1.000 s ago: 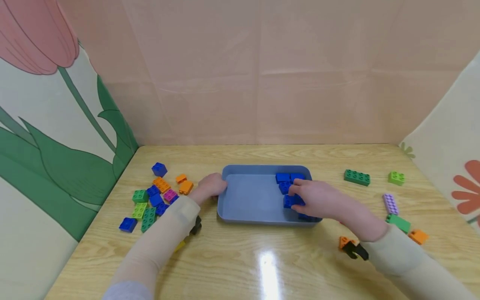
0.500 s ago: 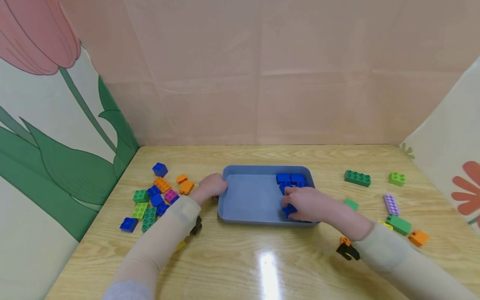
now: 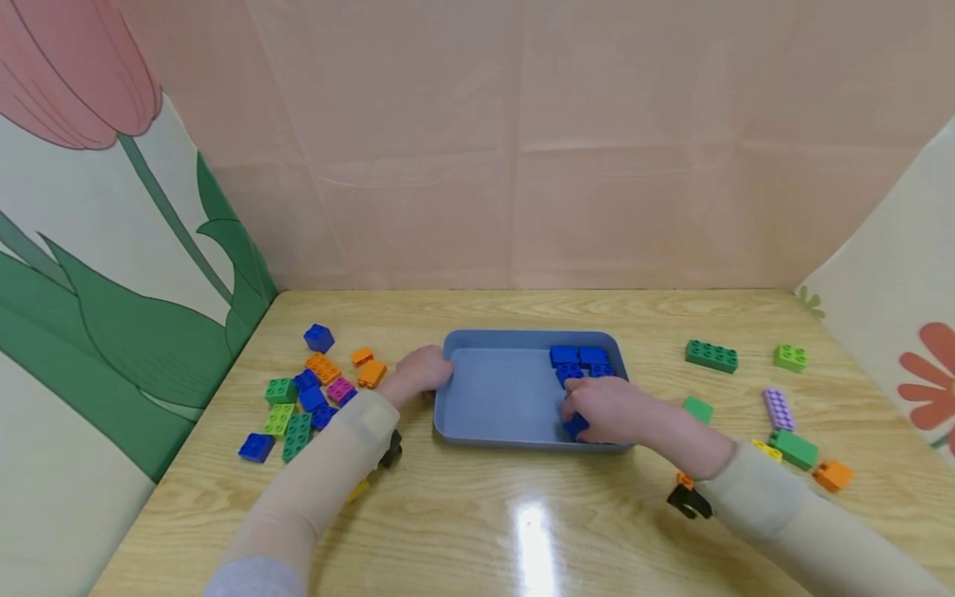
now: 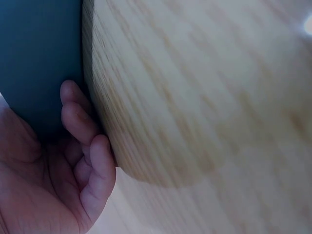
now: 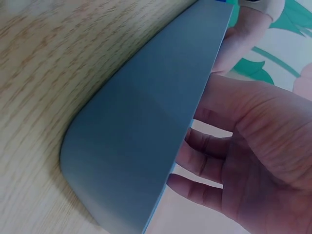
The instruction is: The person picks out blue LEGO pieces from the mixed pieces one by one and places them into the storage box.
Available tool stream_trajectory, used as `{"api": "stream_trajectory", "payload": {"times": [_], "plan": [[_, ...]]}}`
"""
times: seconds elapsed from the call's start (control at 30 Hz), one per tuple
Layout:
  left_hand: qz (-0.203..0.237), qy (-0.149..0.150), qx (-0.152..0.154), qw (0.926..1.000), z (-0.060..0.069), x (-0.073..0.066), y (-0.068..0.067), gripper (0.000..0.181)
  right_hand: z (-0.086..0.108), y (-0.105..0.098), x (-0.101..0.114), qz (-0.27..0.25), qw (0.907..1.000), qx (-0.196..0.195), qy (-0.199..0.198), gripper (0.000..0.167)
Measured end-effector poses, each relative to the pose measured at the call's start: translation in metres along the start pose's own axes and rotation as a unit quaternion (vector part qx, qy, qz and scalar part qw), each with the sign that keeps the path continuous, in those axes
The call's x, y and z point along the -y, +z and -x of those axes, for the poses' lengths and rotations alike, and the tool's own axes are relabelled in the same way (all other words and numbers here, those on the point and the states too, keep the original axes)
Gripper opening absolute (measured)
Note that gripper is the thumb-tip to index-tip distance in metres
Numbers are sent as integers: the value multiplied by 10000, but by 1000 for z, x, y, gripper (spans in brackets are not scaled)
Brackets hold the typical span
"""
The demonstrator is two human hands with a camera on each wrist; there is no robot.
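Note:
My left hand (image 3: 425,367) grips the left rim of a grey-blue tray (image 3: 492,439). In the left wrist view its fingers (image 4: 100,165) curl against the tray's outer wall (image 4: 41,63). Inside the tray's right part, my right hand (image 3: 606,408) pinches a blue building brick (image 3: 576,425) near the front wall; the hand covers part of it. Behind that hand, several blue bricks (image 3: 564,356) sit grouped in the far right corner. From the right wrist, the tray wall (image 5: 136,117) hides the right fingertips and the brick.
Left of the tray lie several loose bricks, among them a lime brick (image 3: 279,419) and an orange one (image 3: 323,367). On the right are a dark green brick (image 3: 711,356), a lilac brick (image 3: 778,409) and an orange brick (image 3: 833,474). Fabric walls bound the wooden table (image 3: 448,514).
My right hand has shifted left and toward the tray's front with the blue brick, uncovering more blue bricks behind it. The left hand has stayed on the rim.

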State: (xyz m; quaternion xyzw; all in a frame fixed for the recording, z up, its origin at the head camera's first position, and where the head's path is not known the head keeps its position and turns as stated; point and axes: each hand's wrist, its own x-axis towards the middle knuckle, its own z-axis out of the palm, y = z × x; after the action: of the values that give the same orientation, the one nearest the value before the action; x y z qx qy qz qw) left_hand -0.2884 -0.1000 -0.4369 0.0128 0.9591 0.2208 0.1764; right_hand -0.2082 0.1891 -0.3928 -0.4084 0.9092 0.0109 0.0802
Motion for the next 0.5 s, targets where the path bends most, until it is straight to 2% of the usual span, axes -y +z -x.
{"api": "stream_trajectory", "payload": {"times": [0.3,0.5], "plan": [[3,2,25,10000,-1,1,0,28,-1,0,2,-120,9998,133,118,26],[6,36,39,10000,0,1,-1,29,-1,2,1,-234,9996,-74,112,26]]}}
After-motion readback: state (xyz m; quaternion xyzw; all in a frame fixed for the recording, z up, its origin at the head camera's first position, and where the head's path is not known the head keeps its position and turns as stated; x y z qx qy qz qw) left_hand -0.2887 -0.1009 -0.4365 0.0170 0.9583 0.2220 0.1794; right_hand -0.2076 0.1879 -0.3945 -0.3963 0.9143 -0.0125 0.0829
